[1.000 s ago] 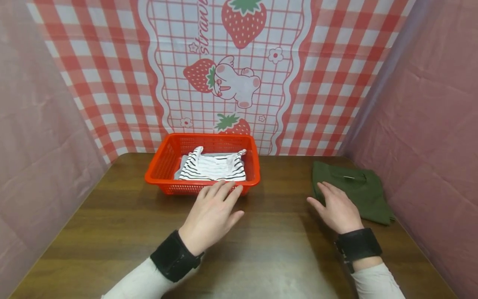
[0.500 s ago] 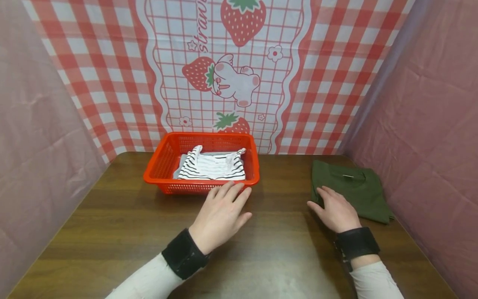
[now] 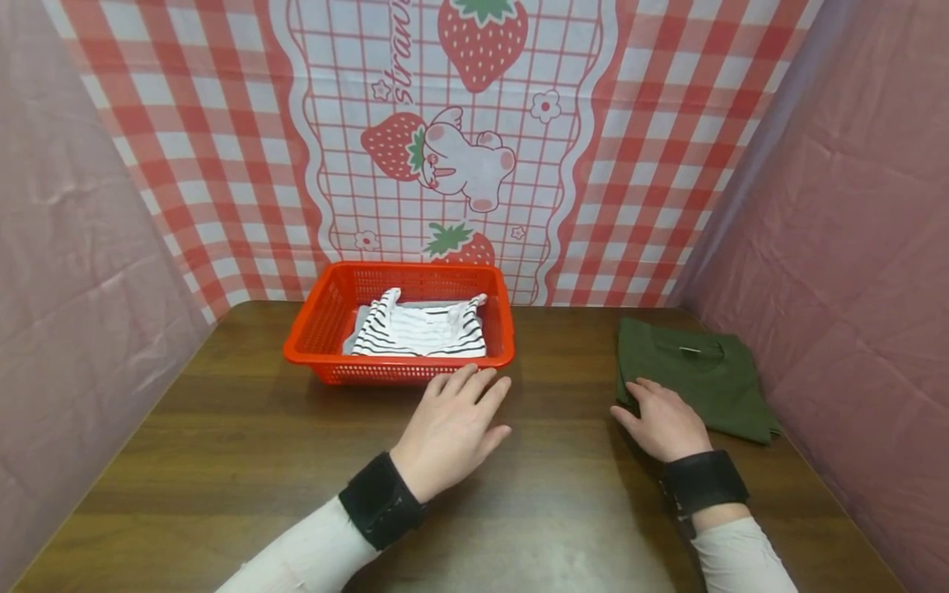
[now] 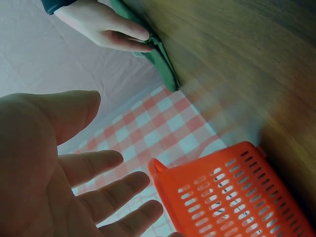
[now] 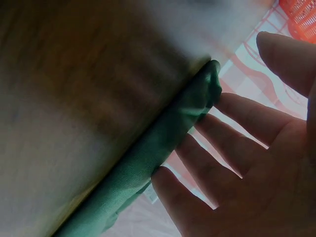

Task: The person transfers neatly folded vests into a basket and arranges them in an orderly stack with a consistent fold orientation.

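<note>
A folded dark green garment point(image 3: 715, 383) lies at the right of the table, with a small light tag at its neckline. My right hand point(image 3: 663, 422) is over its near left corner, thumb spread away from straight fingers. In the right wrist view, the fingertips point(image 5: 163, 177) meet the edge of the green cloth point(image 5: 133, 177). My left hand point(image 3: 448, 435) is held palm down before the red basket point(image 3: 371, 373), fingers extended and holding nothing. Inside the basket lies a white garment with black stripes point(image 3: 423, 329), on top of a grey cloth point(image 3: 353, 333).
The wooden table point(image 3: 222, 445) runs back to a red and white checked cloth point(image 3: 652, 165) with strawberry prints. Pink fabric walls point(image 3: 853, 247) close in both sides, the right one close to the green garment. The basket stands against the back cloth.
My left hand has drifted right and slightly toward me along the basket's front. My right hand has shifted slightly downward at the green garment's corner. Basket and garments stay in place.
</note>
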A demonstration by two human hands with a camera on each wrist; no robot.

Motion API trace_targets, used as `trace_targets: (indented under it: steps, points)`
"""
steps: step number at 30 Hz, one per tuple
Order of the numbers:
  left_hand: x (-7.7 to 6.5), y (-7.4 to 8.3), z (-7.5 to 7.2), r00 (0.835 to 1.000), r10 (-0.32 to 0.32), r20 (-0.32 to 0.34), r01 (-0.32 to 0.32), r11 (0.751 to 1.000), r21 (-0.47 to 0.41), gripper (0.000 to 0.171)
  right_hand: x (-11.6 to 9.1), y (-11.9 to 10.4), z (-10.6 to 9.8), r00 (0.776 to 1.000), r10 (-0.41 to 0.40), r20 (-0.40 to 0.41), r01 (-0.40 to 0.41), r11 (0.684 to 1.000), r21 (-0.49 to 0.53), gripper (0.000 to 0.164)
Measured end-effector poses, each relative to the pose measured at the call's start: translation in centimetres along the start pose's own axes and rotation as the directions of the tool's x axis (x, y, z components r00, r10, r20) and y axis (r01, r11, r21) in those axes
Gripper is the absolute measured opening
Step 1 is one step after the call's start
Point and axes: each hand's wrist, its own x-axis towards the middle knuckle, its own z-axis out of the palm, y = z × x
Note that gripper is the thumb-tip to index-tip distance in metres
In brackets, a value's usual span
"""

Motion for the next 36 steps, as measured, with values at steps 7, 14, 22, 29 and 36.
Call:
trace_targets:
  steps: [7, 14, 22, 29, 36]
  points:
    - [0.2, 0.1, 0.2, 1.000, 0.005, 0.025, -0.005, 1.000, -0.014, 0.073, 0.0, -0.1, 0.1, 1.000, 0.009, 0.007, -0.009, 1.000, -0.021, 0.060]
    - [0.1, -0.1, 0.4, 0.999, -0.001, 0.038, 0.002, 1.000, -0.018, 0.073, 0.0, -0.2, 0.2, 1.000, -0.002, 0.000, 0.002, 0.999, -0.037, 0.055]
    - [0.1, 0.3, 0.1, 1.000, 0.016, 0.000, -0.016, 1.000, -0.002, 0.069, -0.2, -0.5, 0.3, 1.000, -0.021, 0.002, 0.021, 0.999, -0.049, 0.052]
    - [-0.1, 0.3, 0.3, 0.999, 0.012, 0.046, -0.012, 1.000, 0.000, 0.069, -0.9, -1.2, 0.3, 0.999, -0.052, -0.014, 0.051, 0.997, -0.052, 0.050]
    - [-0.1, 0.1, 0.4, 0.998, 0.006, 0.055, -0.006, 1.000, -0.006, 0.069, -1.7, -1.7, 0.4, 0.998, -0.061, -0.017, 0.060, 0.997, -0.056, 0.049]
